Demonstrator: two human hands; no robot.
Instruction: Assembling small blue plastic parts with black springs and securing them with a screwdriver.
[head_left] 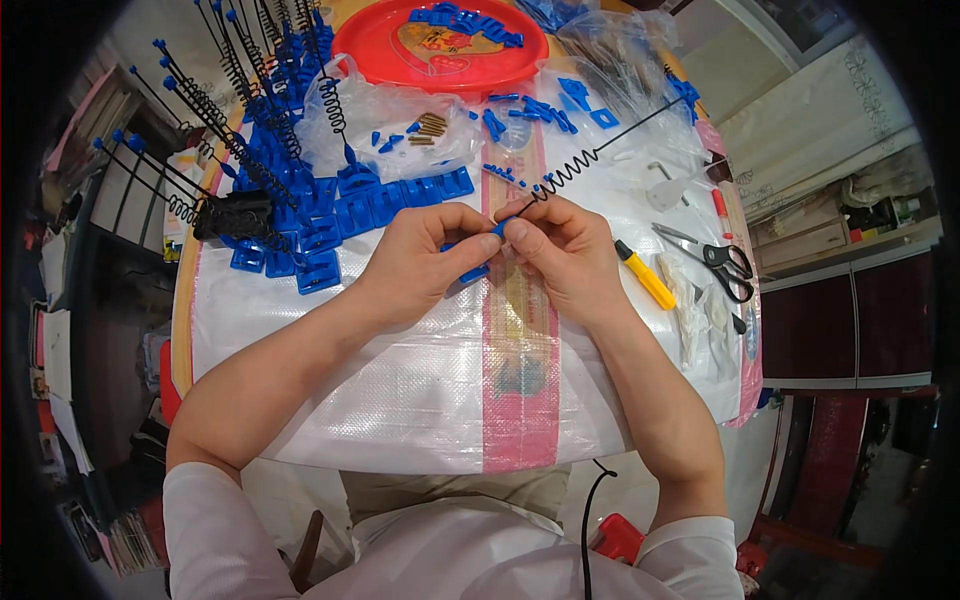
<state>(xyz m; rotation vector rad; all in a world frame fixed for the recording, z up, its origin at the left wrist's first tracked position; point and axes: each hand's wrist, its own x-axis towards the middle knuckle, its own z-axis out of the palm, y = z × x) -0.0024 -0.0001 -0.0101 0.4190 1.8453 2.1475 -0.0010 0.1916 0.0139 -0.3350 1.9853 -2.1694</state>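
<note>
Slantwise, the black coiled wire (572, 171) points away and rightward.

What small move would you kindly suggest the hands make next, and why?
Perhaps a gentle tug on the black coiled wire with the right hand, the left hand steadying the blue part: the wire runs to that part, but fingers hide whether it is seated.
</note>
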